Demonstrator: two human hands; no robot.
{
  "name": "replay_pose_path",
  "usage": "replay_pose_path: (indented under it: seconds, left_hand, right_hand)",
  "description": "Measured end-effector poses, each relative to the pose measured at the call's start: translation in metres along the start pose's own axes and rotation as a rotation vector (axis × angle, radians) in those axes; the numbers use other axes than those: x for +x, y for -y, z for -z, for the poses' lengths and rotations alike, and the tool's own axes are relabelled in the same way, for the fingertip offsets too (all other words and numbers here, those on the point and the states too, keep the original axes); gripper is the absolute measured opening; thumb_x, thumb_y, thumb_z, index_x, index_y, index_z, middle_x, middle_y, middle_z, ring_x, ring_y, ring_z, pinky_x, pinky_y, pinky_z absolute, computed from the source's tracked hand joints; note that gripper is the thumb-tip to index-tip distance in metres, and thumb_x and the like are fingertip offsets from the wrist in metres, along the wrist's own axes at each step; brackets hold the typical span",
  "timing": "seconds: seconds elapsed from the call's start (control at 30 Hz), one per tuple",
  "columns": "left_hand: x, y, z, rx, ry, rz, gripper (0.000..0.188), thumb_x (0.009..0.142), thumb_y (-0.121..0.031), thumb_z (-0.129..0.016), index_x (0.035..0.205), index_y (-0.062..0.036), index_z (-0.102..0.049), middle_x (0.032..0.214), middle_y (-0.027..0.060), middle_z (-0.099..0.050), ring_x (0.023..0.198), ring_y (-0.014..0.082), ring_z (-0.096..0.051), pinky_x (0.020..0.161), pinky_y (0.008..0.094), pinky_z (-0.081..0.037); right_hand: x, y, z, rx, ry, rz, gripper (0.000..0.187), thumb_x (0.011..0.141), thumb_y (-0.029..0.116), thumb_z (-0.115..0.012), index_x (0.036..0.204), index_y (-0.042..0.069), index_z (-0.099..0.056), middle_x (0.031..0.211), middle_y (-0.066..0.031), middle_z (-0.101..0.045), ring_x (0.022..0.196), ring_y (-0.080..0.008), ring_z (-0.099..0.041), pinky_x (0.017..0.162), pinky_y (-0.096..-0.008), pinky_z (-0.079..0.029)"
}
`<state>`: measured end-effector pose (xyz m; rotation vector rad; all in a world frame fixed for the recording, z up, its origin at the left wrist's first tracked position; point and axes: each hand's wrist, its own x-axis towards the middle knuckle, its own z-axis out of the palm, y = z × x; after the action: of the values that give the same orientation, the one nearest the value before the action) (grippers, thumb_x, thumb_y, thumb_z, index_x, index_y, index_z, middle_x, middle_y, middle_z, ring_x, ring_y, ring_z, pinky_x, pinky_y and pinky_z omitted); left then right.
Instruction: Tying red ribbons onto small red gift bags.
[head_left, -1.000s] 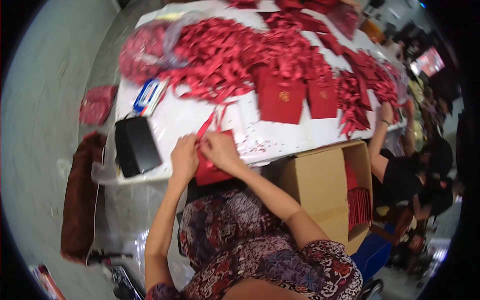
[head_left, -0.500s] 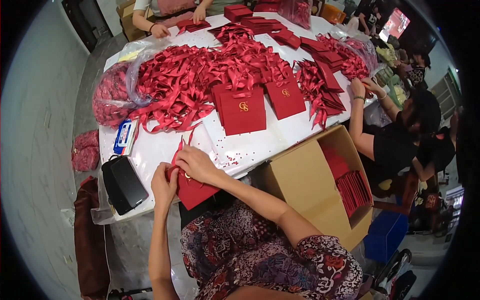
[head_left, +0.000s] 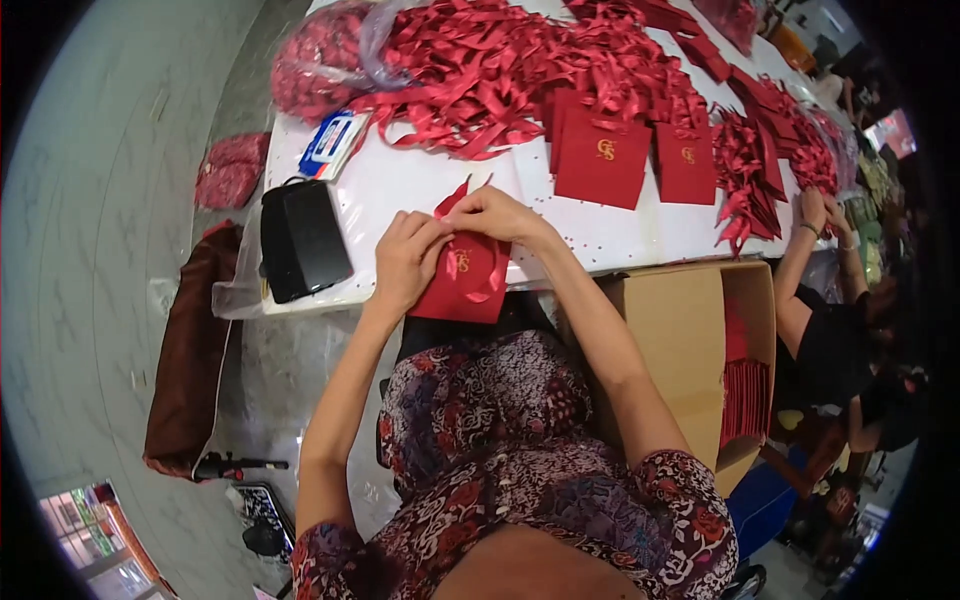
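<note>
A small red paper gift bag (head_left: 456, 297) with a gold emblem lies at the table's near edge, its lower part over the edge. My left hand (head_left: 406, 260) is closed at the bag's top left, thumb and fingers pinching its upper rim. My right hand (head_left: 495, 216) pinches the red satin ribbon (head_left: 452, 200) at the top of the bag, its fingertips meeting those of my left hand. One ribbon loop hangs down over the bag's front. The exact grip between the fingertips is partly hidden.
Heaped red ribbons (head_left: 470, 70) and finished-looking red bags (head_left: 600, 165) cover the far side of the white table (head_left: 400, 180). A black tablet-like device (head_left: 308, 243) lies left. An open cardboard box (head_left: 672, 345) with red bags stands right. A co-worker's hands (head_left: 815, 212) are at far right.
The view has shifted, so the table appears higher and farther right. Both my hands stay at the top of the gift bag, and the ribbon loop now shows over its front.
</note>
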<state>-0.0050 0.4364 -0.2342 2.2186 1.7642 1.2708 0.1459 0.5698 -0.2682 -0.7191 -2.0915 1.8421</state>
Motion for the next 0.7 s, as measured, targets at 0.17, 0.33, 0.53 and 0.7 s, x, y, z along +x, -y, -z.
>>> replay_pose_path:
  seconds: [0.17, 0.33, 0.53, 0.7]
  left_hand:
    - [-0.001, 0.005, 0.003, -0.047, -0.007, 0.033, 0.013, 0.079, -0.006, -0.071, 0.091, -0.0048, -0.066, 0.086, 0.0084, -0.061, 0.079, 0.0271, -0.055, 0.069, 0.0366, -0.047]
    - [-0.004, 0.004, -0.001, -0.108, -0.015, 0.225, 0.011, 0.08, -0.007, -0.071, 0.087, -0.0039, -0.062, 0.086, 0.0105, -0.061, 0.082, 0.0291, -0.057, 0.073, 0.0386, -0.047]
    - [-0.019, 0.03, -0.009, -0.067, 0.027, 0.358, 0.013, 0.08, -0.015, -0.073, 0.088, -0.0068, -0.065, 0.086, 0.0092, -0.063, 0.084, 0.0288, -0.056, 0.077, 0.0398, -0.044]
    - [-0.004, 0.04, -0.016, 0.011, 0.035, 0.4, 0.017, 0.079, -0.021, -0.075, 0.089, -0.0093, -0.069, 0.083, 0.0071, -0.066, 0.083, 0.0279, -0.057, 0.075, 0.0418, -0.042]
  right_hand:
    - [0.005, 0.0, -0.017, 0.12, -0.104, -0.014, 0.016, 0.085, 0.014, -0.068, 0.086, -0.001, -0.074, 0.075, -0.0022, -0.069, 0.068, -0.0071, -0.059, 0.064, -0.0242, -0.048]
    - [0.014, 0.013, -0.017, 0.165, -0.465, -0.103, 0.018, 0.089, 0.016, -0.067, 0.091, -0.001, -0.073, 0.074, 0.0023, -0.065, 0.068, -0.004, -0.055, 0.064, -0.0207, -0.044]
    - [0.008, -0.02, 0.013, -0.063, -0.689, 0.069, 0.027, 0.084, 0.029, -0.068, 0.088, 0.002, -0.074, 0.07, -0.0052, -0.068, 0.064, -0.0124, -0.063, 0.06, -0.0285, -0.047]
    - [0.005, -0.007, 0.002, -0.392, -0.718, -0.037, 0.03, 0.08, 0.033, -0.071, 0.081, 0.004, -0.071, 0.072, -0.0099, -0.068, 0.067, -0.0259, -0.066, 0.064, -0.0376, -0.05]
